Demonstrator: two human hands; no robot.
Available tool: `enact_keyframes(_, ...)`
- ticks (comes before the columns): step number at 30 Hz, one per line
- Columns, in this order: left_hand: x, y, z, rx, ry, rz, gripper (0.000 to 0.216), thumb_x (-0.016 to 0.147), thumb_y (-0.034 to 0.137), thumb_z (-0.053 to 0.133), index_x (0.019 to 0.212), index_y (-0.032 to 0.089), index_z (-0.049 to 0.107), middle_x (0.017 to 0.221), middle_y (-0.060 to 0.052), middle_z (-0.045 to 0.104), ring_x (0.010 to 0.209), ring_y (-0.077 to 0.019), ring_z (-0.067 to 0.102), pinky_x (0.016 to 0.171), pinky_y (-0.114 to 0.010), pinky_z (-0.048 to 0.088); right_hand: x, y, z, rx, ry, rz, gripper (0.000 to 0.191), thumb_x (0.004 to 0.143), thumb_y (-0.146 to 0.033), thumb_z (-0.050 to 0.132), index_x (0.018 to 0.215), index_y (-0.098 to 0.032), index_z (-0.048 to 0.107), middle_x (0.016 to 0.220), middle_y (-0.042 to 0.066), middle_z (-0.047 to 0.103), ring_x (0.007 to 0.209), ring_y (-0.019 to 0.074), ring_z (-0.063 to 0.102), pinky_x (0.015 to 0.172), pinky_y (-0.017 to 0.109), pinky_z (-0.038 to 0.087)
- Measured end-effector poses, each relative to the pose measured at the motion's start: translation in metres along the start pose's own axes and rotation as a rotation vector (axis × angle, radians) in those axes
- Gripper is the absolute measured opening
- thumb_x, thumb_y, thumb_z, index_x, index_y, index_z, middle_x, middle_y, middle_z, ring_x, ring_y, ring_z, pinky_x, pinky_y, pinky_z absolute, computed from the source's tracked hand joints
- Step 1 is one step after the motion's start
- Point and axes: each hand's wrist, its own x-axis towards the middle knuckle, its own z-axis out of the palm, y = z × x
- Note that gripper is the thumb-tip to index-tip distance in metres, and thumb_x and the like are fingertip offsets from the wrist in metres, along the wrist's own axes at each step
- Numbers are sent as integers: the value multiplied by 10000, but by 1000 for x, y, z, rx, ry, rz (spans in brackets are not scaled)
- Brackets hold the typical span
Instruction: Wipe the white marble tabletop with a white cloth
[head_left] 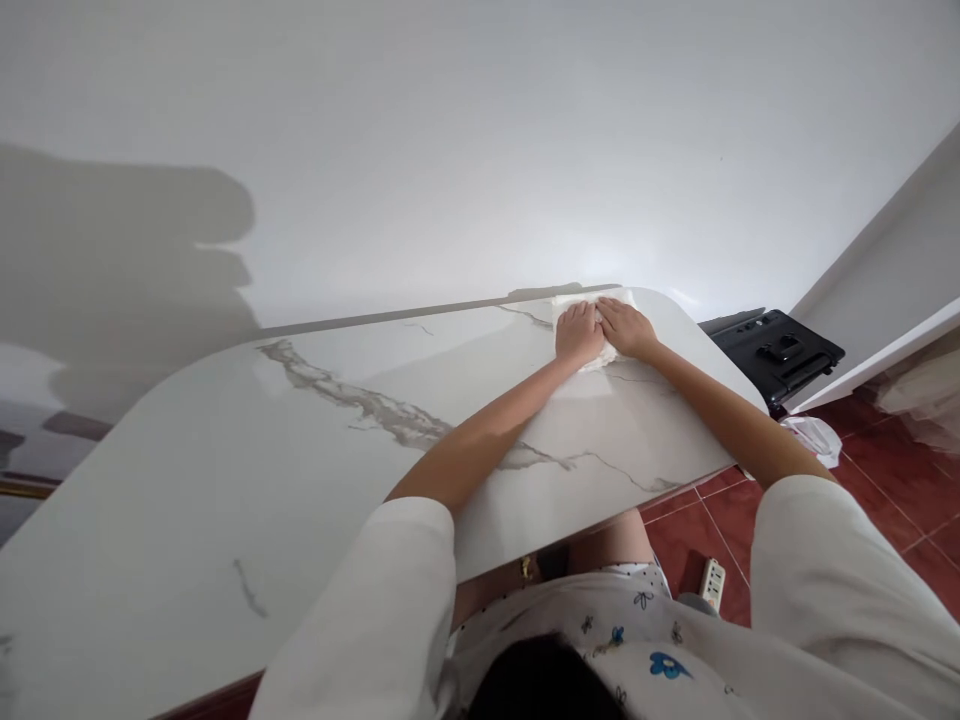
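Both of my hands press a thin white cloth down onto the white marble-patterned table, close to its far edge by the wall. My left hand lies over the left part of the cloth, its fingers together and bent over it. Beside it, my right hand bears on the right part, with its fingertips touching the left hand. The cloth spreads out a little beyond the fingers, and its middle is hidden under them. Whether it is fabric or paper, I cannot tell.
A white wall runs along the table's far side. Right of the table stands a black suitcase, with a white plastic bag on the red tiled floor. A power strip lies on the floor near my legs.
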Motion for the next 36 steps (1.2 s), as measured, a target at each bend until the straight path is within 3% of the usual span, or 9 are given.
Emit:
enact_keyframes(5,-47,24,-9,23,-39,6,442,925,211,307,1338,154,453,1435,-79,444,1352,-220,345,1128,-370,258,-50,-14,-17,-27,-1,-20,471,953,-244,273,1353,-85,463,1427,135,461,1327,251,402,1096,399,337)
enact_keyframes(12,-111,62,-18,-3,-113,120,492,920,220,315,1388,93,398,1474,-130,385,1384,-261,304,1145,-394,231,-134,-31,-45,-45,34,10,495,939,-257,279,1392,-141,441,1423,100,472,1331,261,406,1083,448,366)
enact_keyframes(17,-130,90,-13,-48,-124,206,500,920,232,306,1384,76,408,1467,-154,389,1382,-277,307,1140,-413,241,-174,-21,-59,-30,27,64,517,925,-273,287,1412,-170,425,1428,80,465,1330,256,411,1089,462,373)
enact_keyframes(25,-92,110,9,-60,-117,223,495,920,222,324,1379,61,412,1456,-148,400,1369,-283,318,1136,-405,241,-157,26,-58,-42,10,130,491,934,-304,307,1360,-140,488,1420,89,477,1319,255,425,1105,424,356)
enact_keyframes(36,-6,85,32,-44,-37,118,456,937,224,306,1337,59,447,1401,-153,458,1326,-271,358,1106,-380,259,-62,70,-32,-5,-27,121,464,927,-260,317,1346,-181,500,1420,47,482,1315,231,429,1075,416,384)
